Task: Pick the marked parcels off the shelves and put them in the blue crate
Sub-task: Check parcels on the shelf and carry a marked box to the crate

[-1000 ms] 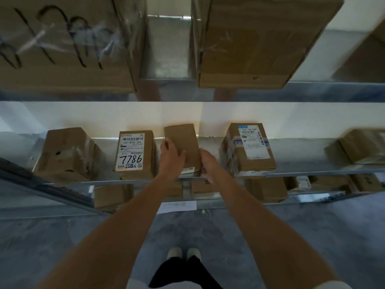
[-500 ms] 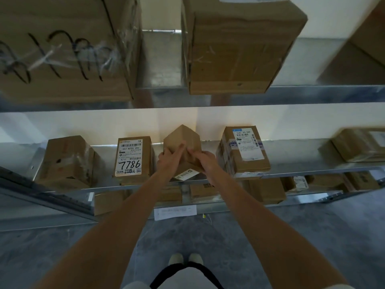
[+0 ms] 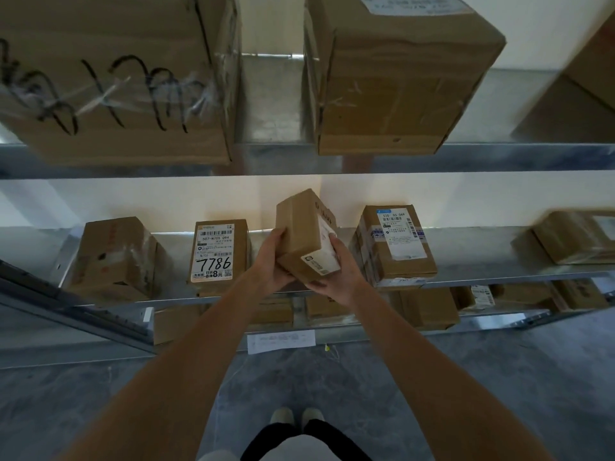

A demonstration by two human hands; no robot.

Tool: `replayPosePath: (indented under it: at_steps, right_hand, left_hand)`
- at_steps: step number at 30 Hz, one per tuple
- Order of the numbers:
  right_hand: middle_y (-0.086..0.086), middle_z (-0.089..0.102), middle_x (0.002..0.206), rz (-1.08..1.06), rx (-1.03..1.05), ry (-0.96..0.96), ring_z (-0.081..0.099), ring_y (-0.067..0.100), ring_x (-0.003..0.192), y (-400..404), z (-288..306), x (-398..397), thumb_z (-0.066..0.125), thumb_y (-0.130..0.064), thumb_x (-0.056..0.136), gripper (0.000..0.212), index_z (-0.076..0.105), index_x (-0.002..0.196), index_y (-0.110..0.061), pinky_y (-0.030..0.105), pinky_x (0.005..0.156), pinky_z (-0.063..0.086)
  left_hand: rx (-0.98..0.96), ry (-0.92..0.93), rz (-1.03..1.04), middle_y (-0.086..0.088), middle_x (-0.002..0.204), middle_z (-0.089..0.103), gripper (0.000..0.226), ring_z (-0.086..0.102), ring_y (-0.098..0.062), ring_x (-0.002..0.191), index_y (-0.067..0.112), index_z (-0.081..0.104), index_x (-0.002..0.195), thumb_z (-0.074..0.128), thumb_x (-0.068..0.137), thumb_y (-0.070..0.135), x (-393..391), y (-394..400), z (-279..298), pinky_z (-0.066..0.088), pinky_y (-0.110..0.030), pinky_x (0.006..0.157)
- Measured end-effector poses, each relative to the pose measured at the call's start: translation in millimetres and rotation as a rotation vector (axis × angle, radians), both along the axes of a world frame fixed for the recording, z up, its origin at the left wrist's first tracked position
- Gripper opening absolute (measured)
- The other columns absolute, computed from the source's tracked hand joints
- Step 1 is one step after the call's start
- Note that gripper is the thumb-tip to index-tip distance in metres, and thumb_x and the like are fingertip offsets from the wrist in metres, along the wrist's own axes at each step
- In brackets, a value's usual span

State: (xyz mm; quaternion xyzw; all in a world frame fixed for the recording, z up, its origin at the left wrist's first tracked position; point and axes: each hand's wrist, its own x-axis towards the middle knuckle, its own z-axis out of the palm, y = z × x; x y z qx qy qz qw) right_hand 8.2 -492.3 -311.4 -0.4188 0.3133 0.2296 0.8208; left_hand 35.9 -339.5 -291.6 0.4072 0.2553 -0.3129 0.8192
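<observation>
A small brown cardboard parcel [image 3: 301, 232] with a white label on its right face is lifted off the middle shelf [image 3: 466, 277] and tilted. My left hand [image 3: 271, 261] grips its left side and underside. My right hand [image 3: 336, 272] holds it from below on the right, fingers curled round the labelled face. To its left on the shelf stands a parcel marked 7786 [image 3: 218, 252]; to its right a parcel with a white and blue label [image 3: 396, 244]. No blue crate is in view.
Two large boxes [image 3: 109, 81] [image 3: 392, 84] sit on the upper shelf, overhanging its edge. More parcels [image 3: 113, 257] [image 3: 572, 236] lie at the ends of the middle shelf, and several on the bottom shelf [image 3: 429, 307]. Grey floor and my feet [image 3: 296, 417] are below.
Both hands took the small parcel from lying flat on the shelf, raised it and turned it so its labelled side shows on the right.
</observation>
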Motion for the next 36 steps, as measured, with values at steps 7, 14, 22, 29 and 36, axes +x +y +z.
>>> replayPosePath:
  at_steps: [7,14,22,29,36]
  right_hand:
    - [0.008,0.071,0.116,0.001,-0.233,-0.134,0.068,0.026,0.106,-1.0,3.9,0.6,0.072,-0.046,0.082,0.05,0.062,0.122,-0.018,0.038,0.08,0.058]
    - [0.005,0.072,0.107,-0.005,-0.339,-0.151,0.068,0.02,0.095,1.3,9.0,-3.2,0.067,-0.042,0.087,0.033,0.062,0.111,-0.02,0.031,0.072,0.054]
    - [0.013,0.066,0.11,0.04,-0.254,-0.096,0.061,0.03,0.106,-18.0,12.2,-1.2,0.07,-0.045,0.081,0.042,0.062,0.109,-0.014,0.048,0.105,0.045]
    - [0.014,0.067,0.118,0.08,-0.25,-0.018,0.061,0.031,0.114,-13.6,26.5,0.7,0.079,-0.057,0.064,0.064,0.066,0.11,-0.014,0.05,0.102,0.048]
    - [0.012,0.066,0.108,0.05,-0.308,-0.055,0.063,0.028,0.1,-15.5,29.5,-7.4,0.066,-0.033,0.089,0.023,0.06,0.101,-0.015,0.04,0.093,0.053]
  left_hand:
    - [0.388,-0.113,0.089,-0.003,0.115,0.062,0.024,0.06,-0.022,0.101,0.034,0.054,0.123,0.046,0.101,0.028,0.1,0.7,-4.3,0.056,-0.04,0.078]
    - [0.389,-0.178,-0.034,-0.008,0.118,0.064,0.056,0.06,-0.027,0.107,0.023,0.054,0.128,0.063,0.083,0.056,-6.8,-4.4,-2.2,0.056,-0.042,0.086]
    - [0.385,-0.062,-0.232,-0.014,0.115,0.067,0.069,0.064,-0.03,0.105,0.016,0.059,0.121,0.068,0.073,0.066,-3.7,13.7,5.4,0.058,-0.041,0.082]
    - [0.384,0.068,-0.223,-0.013,0.109,0.069,0.079,0.064,-0.027,0.102,0.013,0.062,0.113,0.072,0.061,0.072,-6.4,12.4,12.5,0.057,-0.04,0.082]
    - [0.493,-0.064,-0.135,-0.01,0.115,0.064,0.049,0.059,-0.03,0.109,0.016,0.059,0.12,0.064,0.085,0.05,-7.0,5.4,9.9,0.05,-0.046,0.096]
